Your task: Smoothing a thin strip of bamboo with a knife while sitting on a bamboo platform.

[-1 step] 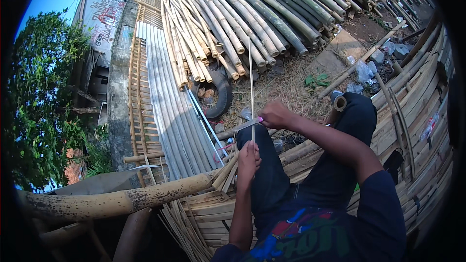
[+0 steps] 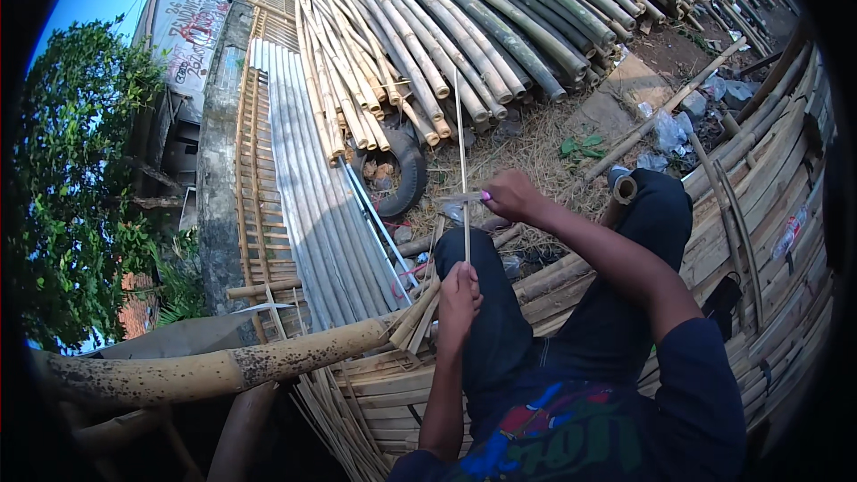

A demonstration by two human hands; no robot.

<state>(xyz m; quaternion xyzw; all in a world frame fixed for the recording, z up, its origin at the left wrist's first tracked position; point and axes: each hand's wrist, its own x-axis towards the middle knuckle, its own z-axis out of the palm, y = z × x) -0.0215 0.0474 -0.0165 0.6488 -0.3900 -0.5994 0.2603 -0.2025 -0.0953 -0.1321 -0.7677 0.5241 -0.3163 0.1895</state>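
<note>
My left hand [image 2: 460, 296] is closed round the near end of a thin bamboo strip [image 2: 461, 147], in front of my left knee. The strip points away from me, its far end reaching toward the stacked poles. My right hand [image 2: 511, 195] grips a knife [image 2: 460, 198], and a bit of pink handle shows beside the fingers. The blade lies across the strip, beyond my left hand; whether its edge bites into the strip I cannot tell.
Long bamboo poles [image 2: 482, 27] are stacked ahead. A black tire [image 2: 412, 180] lies before them, left of the strip. Corrugated sheets [image 2: 308, 187] stretch along the left. A thick bamboo pole [image 2: 303, 350] crosses at lower left. Split bamboo slats [image 2: 786, 303] lie at right.
My right hand and the knife have moved away from me along the strip, and the blade sits at a flatter angle. My left hand keeps its grip.
</note>
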